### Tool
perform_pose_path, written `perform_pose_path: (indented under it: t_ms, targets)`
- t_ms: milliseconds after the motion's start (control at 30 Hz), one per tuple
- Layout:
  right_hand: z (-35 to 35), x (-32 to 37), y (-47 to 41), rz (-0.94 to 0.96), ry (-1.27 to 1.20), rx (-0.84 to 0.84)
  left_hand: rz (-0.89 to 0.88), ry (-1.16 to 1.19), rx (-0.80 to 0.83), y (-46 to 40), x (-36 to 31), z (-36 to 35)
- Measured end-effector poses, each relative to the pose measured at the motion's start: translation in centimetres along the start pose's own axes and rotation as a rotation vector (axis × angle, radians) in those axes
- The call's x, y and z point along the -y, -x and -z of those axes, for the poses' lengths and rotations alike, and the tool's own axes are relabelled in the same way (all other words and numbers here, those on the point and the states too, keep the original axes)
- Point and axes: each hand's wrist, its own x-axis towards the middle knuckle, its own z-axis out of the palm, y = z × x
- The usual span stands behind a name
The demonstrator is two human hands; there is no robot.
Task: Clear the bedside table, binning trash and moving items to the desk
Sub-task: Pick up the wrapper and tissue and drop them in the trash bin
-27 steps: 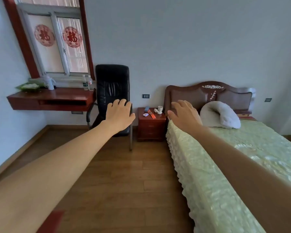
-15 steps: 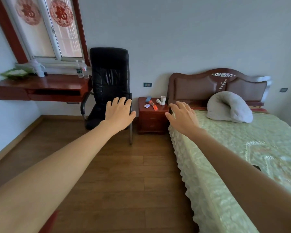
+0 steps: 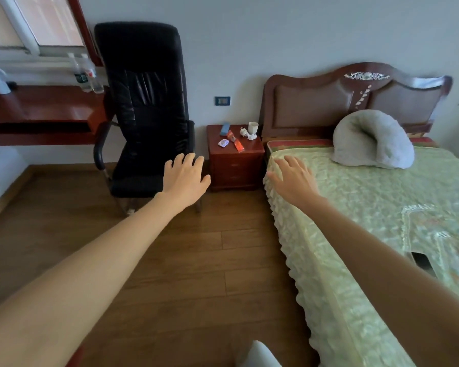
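Both arms reach forward, palms down, nothing held; left hand (image 3: 185,181) hangs in front of the black chair (image 3: 146,107) seat, fingers (image 3: 182,161) spread apart; right hand (image 3: 293,180) hangs over the near corner of the bed (image 3: 368,221), fingers likewise apart and empty; neither hand touches the bedside counter (image 3: 235,160), which stands between chair and bed, against the wall, beside the headboard (image 3: 342,99). On its top: a blue box (image 3: 225,128) at the back left; a white cup (image 3: 252,126) at the back right, with small white pieces (image 3: 245,133) just beside it, too small to identify; an orange-red packet (image 3: 235,141) lying diagonally across the middle; a small pale wrapper (image 3: 223,143) near the front left. The desk counter (image 3: 45,115) is mounted on the wall to the left of the chair, under the window, with two bottles (image 3: 86,75) at its back edge. A grey pillow (image 3: 374,140) lies at the head of the bed; a dark phone (image 3: 421,262) lies on the bedspread to the right; floor is wood.
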Motion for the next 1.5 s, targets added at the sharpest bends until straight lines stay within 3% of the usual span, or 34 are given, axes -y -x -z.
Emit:
perform_pose_path:
  t_ms: [633, 1100, 1500]
  targets:
    - [-7.8, -15.3, -27.6, 0.037, -0.033, 0.172, 0.098, 0.05, 0.136, -26.5, -7.0, -13.7]
    - [-17.6, -19.0, -49.1, -0.045, -0.073, 0.283, 0.165, 0.1, 0.216, -48.1, -2.3, -23.5]
    - [-24.3, -20.8, -63.1, -0.119, -0.131, 0.412, 0.175, 0.123, 0.361, -61.5, -0.4, -31.4]
